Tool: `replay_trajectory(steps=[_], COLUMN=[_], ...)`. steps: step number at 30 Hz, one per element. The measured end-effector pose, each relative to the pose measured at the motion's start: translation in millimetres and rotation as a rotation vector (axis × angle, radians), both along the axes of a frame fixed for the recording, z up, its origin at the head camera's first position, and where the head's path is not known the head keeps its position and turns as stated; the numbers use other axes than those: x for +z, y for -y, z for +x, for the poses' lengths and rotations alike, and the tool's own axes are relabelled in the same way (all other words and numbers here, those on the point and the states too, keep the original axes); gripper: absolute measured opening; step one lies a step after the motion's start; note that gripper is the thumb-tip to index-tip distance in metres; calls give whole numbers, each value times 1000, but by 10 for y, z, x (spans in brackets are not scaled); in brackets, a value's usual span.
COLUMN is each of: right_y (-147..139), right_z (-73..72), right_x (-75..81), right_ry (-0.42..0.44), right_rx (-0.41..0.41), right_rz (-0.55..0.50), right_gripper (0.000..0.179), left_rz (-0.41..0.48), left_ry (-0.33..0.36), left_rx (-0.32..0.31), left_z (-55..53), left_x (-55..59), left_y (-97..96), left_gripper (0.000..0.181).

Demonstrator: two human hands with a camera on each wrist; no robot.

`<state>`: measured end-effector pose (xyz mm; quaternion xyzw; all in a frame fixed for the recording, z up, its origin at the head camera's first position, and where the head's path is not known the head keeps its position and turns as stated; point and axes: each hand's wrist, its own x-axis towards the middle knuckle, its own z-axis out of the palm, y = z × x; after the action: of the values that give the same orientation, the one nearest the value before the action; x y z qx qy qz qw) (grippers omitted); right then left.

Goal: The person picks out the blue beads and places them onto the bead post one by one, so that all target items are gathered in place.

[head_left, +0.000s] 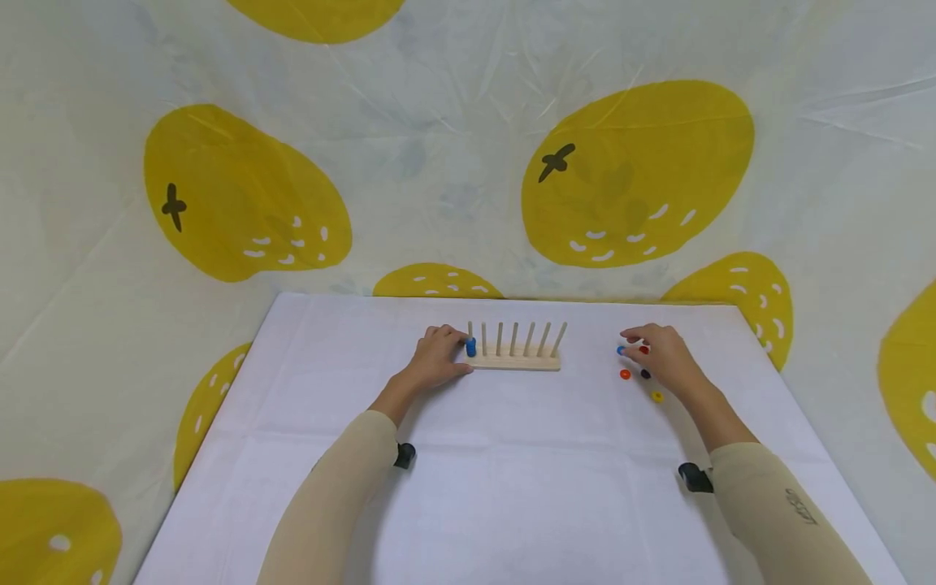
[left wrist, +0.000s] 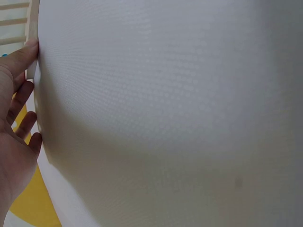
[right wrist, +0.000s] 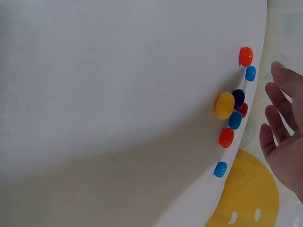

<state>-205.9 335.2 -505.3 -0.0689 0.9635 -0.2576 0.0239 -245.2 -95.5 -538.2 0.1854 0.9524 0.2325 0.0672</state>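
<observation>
A wooden peg rack (head_left: 515, 364) with a row of upright pegs stands toward the back of the table. My left hand (head_left: 436, 357) holds its left end, the thumb at the front edge of the base and the fingers behind. Blue beads (head_left: 471, 348) sit on the leftmost peg. My right hand (head_left: 664, 357) is over loose beads at the right, its fingers apart and bent a little with nothing between them. Around it lie a light blue bead (head_left: 621, 350), a red bead (head_left: 643, 349), an orange bead (head_left: 625, 374), a dark blue bead (right wrist: 238, 98) and a yellow bead (right wrist: 224, 105).
A white cloth covers the table (head_left: 526, 487). Behind it hangs a pale curtain (head_left: 453, 187) with yellow fruit prints, close to the table's back edge. More orange and blue beads, such as a blue bead (right wrist: 220, 169), show in the right wrist view.
</observation>
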Motion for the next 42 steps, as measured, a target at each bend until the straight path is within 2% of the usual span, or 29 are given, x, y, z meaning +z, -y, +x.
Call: replay_trajectory(steps=[9,20,27,36,42], right_y=[-11,11,34,45,44], right_z=[-30,-38,-29,-13,-16], right_x=[-94,-163,-148,-99,-58], right_ry=[46,-12,-44,-30,8], right_rx=[-20,-9,7,16,-8], right_rz=[6,82,80,72,40], right_gripper=[38,29,23,24,27], left_rz=[-7,-5,1,-3,-6], left_ry=[-6,4,6,7,10], left_rx=[8,-8,-11,-8,-6], left_z=[-8,-10,3,4,4], left_x=[21,36,45,16,28], left_y=[-17,-10,-4,-1,6], left_gripper=[59,58,58,59,59])
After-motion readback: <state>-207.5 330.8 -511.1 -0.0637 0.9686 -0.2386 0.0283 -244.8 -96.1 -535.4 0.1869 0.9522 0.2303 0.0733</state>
